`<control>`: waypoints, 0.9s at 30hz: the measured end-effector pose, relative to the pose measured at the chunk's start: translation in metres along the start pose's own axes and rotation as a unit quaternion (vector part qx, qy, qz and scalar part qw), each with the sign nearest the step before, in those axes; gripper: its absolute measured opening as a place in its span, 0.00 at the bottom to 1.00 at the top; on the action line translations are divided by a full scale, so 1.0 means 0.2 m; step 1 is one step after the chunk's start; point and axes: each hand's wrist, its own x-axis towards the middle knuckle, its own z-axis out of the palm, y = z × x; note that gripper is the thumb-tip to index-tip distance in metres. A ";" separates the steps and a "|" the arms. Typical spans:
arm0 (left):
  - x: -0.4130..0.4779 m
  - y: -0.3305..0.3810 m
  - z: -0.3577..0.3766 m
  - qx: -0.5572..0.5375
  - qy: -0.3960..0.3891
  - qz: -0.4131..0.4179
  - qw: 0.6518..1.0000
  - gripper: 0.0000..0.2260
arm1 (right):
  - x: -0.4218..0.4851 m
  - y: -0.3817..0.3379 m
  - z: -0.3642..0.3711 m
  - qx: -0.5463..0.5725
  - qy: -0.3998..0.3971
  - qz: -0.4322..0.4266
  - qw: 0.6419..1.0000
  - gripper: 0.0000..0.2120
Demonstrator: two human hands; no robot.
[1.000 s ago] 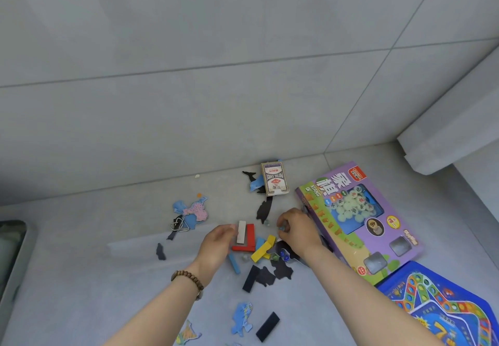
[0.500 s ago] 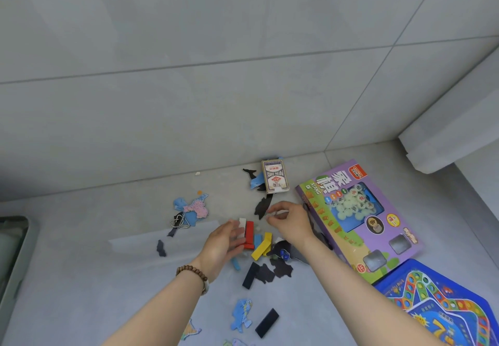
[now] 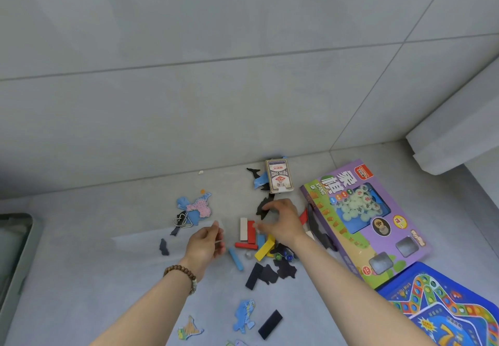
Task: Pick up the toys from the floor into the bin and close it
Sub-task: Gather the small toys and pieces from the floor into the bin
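Grey-green bin (image 3: 19, 251) parked at the far left edge, well apart from the mess. Red, white, yellow and blue blocks (image 3: 251, 233) heaped on the floor (image 3: 81, 291) between both hands, marbles (image 3: 278, 256) just beside. Left hand (image 3: 205, 247) with fingers curled, pinching the corner of a clear plastic sheet (image 3: 151, 243). Right hand (image 3: 283, 224) over the blocks, fingers bent down, can't tell if gripping anything. Card box (image 3: 279, 176) by the wall, purple chess box (image 3: 378, 237) and blue game board (image 3: 445, 316) off right.
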 end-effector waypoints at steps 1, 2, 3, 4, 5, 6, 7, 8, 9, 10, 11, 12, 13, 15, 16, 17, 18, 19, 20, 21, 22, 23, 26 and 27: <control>0.00 -0.01 -0.01 -0.002 0.001 0.000 1.000 0.12 | -0.01 0.00 0.02 -0.026 -0.014 -0.012 0.999 0.20; 0.01 -0.02 -0.02 -0.002 0.002 0.000 1.000 0.12 | -0.02 0.01 0.04 -0.052 -0.021 -0.024 0.998 0.20; 0.01 -0.02 -0.03 -0.002 0.001 0.001 1.000 0.12 | -0.03 0.01 0.06 -0.063 -0.021 -0.032 0.997 0.19; 0.00 -0.03 -0.03 0.000 0.000 0.002 1.000 0.12 | -0.04 0.02 0.07 -0.064 -0.015 -0.036 0.997 0.16; 0.00 -0.03 -0.02 0.001 -0.001 0.003 1.000 0.12 | -0.05 0.02 0.07 -0.063 -0.010 -0.036 0.997 0.14; -0.01 -0.03 -0.02 0.000 -0.001 0.003 1.000 0.12 | -0.05 0.03 0.07 -0.064 -0.007 -0.038 0.997 0.12; -0.01 -0.03 -0.01 -0.001 -0.002 0.002 1.000 0.12 | -0.05 0.03 0.08 -0.068 -0.005 -0.041 0.997 0.10; -0.02 -0.02 -0.01 -0.005 -0.006 0.001 1.000 0.12 | -0.05 0.03 0.08 -0.069 -0.004 -0.045 0.997 0.09; -0.03 -0.02 0.00 -0.012 -0.011 0.000 1.000 0.12 | -0.05 0.03 0.09 -0.070 -0.003 -0.049 0.996 0.09; -0.03 -0.02 0.00 -0.018 -0.017 -0.003 1.000 0.12 | -0.05 0.02 0.09 -0.072 0.000 -0.052 0.996 0.09; -0.03 -0.02 0.01 -0.024 -0.024 -0.005 0.999 0.12 | -0.05 0.02 0.09 -0.073 0.003 -0.054 0.996 0.10; -0.03 -0.02 0.01 -0.028 -0.032 -0.009 0.999 0.13 | -0.05 0.02 0.10 -0.073 0.007 -0.051 0.996 0.10; -0.04 -0.02 0.01 -0.032 -0.041 -0.014 0.999 0.13 | -0.05 0.02 0.10 -0.070 0.012 -0.046 0.996 0.10; -0.04 -0.01 0.01 -0.047 -0.060 -0.024 0.997 0.13 | -0.05 0.02 0.10 -0.068 0.015 -0.038 0.997 0.10; -0.04 -0.01 0.01 -0.057 -0.070 -0.028 0.996 0.13 | -0.05 0.03 0.10 -0.067 0.012 -0.036 0.997 0.10; -0.05 -0.01 0.02 -0.066 -0.080 -0.030 0.994 0.14 | -0.05 0.03 0.10 -0.054 0.013 -0.032 0.998 0.10; -0.05 -0.01 0.02 -0.073 -0.090 -0.033 0.993 0.14 | -0.05 0.03 0.10 -0.022 0.018 -0.024 0.999 0.09; -0.05 0.00 0.03 -0.080 -0.100 -0.037 0.991 0.15 | -0.06 0.01 0.10 0.027 0.028 -0.015 0.999 0.08; -0.06 0.00 0.04 -0.087 -0.109 -0.042 0.989 0.15 | -0.07 -0.01 0.09 0.087 0.035 -0.012 0.996 0.07; -0.06 0.00 0.05 -0.096 -0.120 -0.047 0.987 0.16 | -0.08 -0.05 0.09 0.145 0.028 -0.019 0.989 0.07; -0.07 0.00 0.06 -0.109 -0.129 -0.051 0.984 0.16 | -0.09 -0.09 0.08 0.191 0.007 -0.034 0.981 0.06; -0.08 0.01 0.07 -0.124 -0.136 -0.056 0.981 0.16 | -0.10 -0.13 0.08 0.223 -0.019 -0.051 0.973 0.05; -0.08 0.03 0.08 -0.165 -0.129 -0.061 0.976 0.15 | -0.09 -0.20 0.08 0.256 -0.007 -0.063 0.965 0.04; -0.07 0.03 0.07 -0.165 -0.119 -0.055 0.978 0.15 | -0.07 -0.19 0.09 0.255 0.030 -0.047 0.965 0.03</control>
